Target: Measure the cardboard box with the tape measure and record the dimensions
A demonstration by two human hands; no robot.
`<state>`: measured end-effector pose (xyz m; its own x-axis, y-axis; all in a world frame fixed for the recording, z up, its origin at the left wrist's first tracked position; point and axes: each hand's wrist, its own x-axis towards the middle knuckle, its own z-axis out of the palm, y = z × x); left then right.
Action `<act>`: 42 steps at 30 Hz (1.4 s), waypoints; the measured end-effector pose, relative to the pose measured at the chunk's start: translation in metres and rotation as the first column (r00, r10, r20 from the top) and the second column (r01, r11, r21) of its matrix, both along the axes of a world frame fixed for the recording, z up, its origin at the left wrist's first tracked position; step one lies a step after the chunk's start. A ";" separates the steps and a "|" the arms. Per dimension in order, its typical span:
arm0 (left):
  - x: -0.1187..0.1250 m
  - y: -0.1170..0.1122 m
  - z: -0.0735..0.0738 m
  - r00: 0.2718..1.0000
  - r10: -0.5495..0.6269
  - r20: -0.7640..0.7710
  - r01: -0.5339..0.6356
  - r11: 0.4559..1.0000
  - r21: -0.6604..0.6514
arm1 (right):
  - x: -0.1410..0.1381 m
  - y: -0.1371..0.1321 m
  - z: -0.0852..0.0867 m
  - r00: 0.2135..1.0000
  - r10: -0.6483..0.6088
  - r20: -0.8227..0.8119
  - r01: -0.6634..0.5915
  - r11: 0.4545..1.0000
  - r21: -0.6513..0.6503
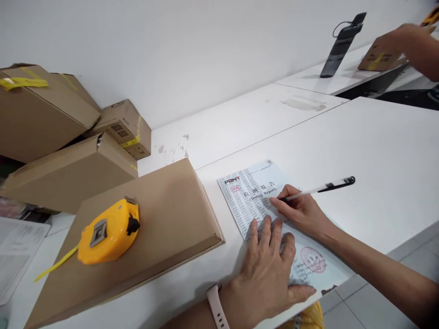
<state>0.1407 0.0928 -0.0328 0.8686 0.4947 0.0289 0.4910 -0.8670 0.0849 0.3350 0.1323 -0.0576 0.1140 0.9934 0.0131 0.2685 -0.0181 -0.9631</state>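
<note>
Right hand (303, 212) pinches the pen (325, 187) over the report (254, 203) on the table (346, 146), left hand (265, 269) lies flat on it, wide open. Can't spot handwriting, so done vs left is anyone's guess.

Report document, pale blue paper sheet or booklet (264, 196): "PONY" logo and red oval mark at upper left, Chinese title above "(Testing Report)", dense small background print, round red stamp toward the bottom. Lies flat, turned askew, on a white tabletop (373, 151), lower end at the near edge. Pen, slim, pale barrel, black grip and clip end (324, 187): slanted over the document, clip end raised rightward; writing tip indistinct.
</note>
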 end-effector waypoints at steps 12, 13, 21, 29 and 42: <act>0.003 -0.001 -0.005 1.000 -0.005 0.007 0.004 0.989 0.148 | -0.002 -0.005 -0.004 0.995 -0.041 0.095 0.037 0.998 0.043; 0.002 -0.001 -0.005 1.000 -0.005 0.007 0.003 0.989 0.149 | -0.001 -0.005 -0.004 0.994 -0.037 0.104 0.032 0.999 0.041; 0.002 -0.002 -0.006 1.000 -0.009 0.023 0.005 0.986 0.166 | -0.002 -0.005 -0.003 0.995 0.001 0.102 -0.002 1.000 0.011; 0.002 -0.002 -0.009 1.000 0.000 0.025 -0.004 0.986 0.165 | -0.001 -0.005 -0.005 0.990 0.016 0.139 -0.018 1.000 0.007; 0.003 -0.002 -0.007 1.000 -0.003 0.019 0.000 0.988 0.156 | -0.001 -0.005 -0.005 0.989 0.019 0.145 -0.016 1.000 -0.020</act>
